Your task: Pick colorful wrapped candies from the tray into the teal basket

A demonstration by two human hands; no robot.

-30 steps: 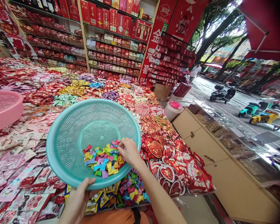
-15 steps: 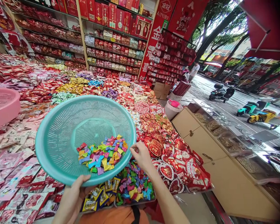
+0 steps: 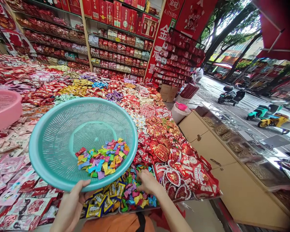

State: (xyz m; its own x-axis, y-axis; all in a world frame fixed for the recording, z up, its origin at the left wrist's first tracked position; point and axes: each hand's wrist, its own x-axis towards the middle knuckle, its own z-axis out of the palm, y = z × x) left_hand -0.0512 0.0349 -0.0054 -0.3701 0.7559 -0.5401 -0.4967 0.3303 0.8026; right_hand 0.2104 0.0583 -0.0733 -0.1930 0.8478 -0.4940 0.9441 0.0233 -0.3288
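My left hand (image 3: pixel 73 201) grips the near rim of a round teal mesh basket (image 3: pixel 50 161), thumb over the edge and fingers under it. Small brightly wrapped candies (image 3: pixel 103 158) lie in a heap on the basket's near right side. To the right of the basket, my right hand (image 3: pixel 147 182) is down at a tray of similar colourful candies (image 3: pixel 136 196), its fingers curled among them; whether they hold one is hidden. Yellow and dark blue packets (image 3: pixel 94 209) lie beside that tray, below the basket.
A pink basket (image 3: pixel 4 111) stands at the left edge. Red and pink packets (image 3: pixel 33 206) cover the display around the teal basket. Heart-shaped red packets (image 3: pixel 172 177) lie on the right, near a tan cabinet (image 3: pixel 222 170). Stocked shelves (image 3: pixel 120 46) stand behind; parked scooters are outside.
My right hand has left the basket's right rim and moved down into the colourful candies. The teal basket has shifted slightly left, still held by my left hand.
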